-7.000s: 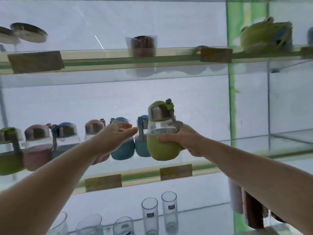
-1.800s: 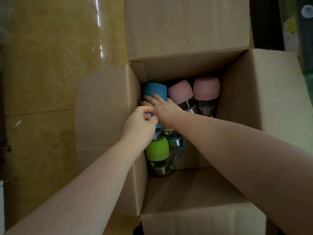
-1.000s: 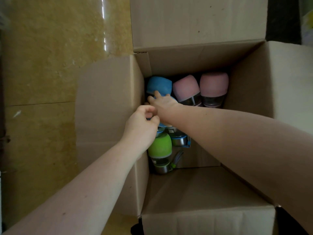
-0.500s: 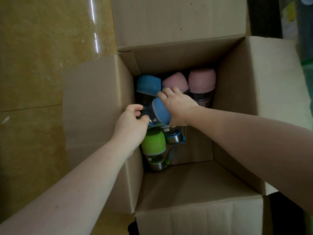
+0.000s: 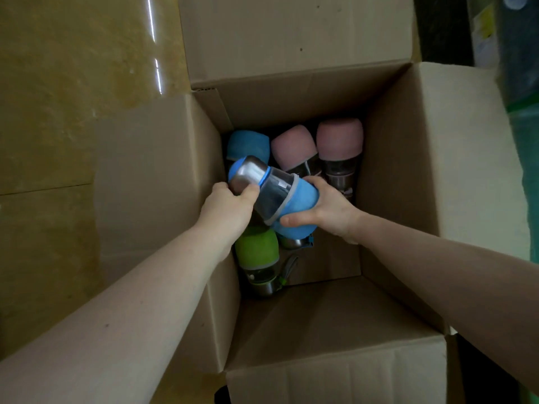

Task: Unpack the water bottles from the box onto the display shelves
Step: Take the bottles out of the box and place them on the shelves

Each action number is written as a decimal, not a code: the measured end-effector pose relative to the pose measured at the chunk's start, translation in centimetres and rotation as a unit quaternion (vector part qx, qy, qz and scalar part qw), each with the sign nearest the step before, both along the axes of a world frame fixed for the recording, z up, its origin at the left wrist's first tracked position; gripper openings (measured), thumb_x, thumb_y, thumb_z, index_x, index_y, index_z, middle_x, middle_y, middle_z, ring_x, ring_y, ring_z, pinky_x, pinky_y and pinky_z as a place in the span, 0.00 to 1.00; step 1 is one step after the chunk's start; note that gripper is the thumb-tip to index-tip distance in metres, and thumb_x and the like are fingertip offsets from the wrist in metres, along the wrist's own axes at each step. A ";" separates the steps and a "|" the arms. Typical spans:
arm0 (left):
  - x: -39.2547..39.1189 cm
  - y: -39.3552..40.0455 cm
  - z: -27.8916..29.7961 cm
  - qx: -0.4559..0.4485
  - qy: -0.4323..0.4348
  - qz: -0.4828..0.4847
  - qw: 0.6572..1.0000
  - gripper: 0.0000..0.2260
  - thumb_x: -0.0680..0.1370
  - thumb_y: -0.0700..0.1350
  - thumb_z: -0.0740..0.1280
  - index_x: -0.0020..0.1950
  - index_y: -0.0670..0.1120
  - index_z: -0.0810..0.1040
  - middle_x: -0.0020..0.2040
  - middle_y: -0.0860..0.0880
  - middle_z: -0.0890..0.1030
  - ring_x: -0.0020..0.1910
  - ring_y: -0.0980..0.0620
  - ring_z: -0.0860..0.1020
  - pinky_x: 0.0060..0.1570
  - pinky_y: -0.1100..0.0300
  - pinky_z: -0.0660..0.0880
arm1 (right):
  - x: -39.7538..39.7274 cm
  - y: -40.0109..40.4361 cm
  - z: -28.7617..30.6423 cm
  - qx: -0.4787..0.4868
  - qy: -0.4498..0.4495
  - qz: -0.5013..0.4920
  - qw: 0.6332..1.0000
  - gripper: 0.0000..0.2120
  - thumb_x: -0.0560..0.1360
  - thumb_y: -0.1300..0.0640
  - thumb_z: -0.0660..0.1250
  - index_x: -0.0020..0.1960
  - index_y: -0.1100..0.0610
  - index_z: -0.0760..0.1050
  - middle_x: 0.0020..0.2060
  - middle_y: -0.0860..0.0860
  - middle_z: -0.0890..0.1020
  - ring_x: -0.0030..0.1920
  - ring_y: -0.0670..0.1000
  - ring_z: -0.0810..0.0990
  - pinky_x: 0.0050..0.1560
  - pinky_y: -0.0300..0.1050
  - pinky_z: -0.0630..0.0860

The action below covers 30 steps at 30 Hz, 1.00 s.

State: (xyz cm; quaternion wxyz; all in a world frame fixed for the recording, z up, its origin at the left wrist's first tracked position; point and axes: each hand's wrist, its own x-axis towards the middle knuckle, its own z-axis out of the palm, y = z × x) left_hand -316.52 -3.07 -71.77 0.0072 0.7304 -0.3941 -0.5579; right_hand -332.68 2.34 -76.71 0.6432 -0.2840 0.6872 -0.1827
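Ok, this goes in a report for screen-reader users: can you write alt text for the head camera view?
Two bare hands lift a blue water bottle from an open cardboard box: the left hand grips its steel cap, the right hand its blue base. Blue, pink and green bottles remain inside.

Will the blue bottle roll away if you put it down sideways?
Probably yes: the blue bottle looks round all over, so lying down it could roll. Its clear middle may be breakable. The left hand grips the shiny cap and the right hand the soft-looking sleeve, likely less slippery.
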 end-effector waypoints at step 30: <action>-7.7 -5.4 24.2 -0.287 0.190 -0.115 0.932 0.30 0.63 0.49 0.78 0.57 0.53 0.65 0.47 0.61 0.73 0.50 0.57 0.77 0.50 0.62 0.74 | -5.8 -6.0 26.6 -0.182 0.049 0.062 0.980 0.32 0.63 0.59 0.79 0.62 0.56 0.68 0.53 0.48 0.79 0.52 0.47 0.79 0.53 0.41 0.77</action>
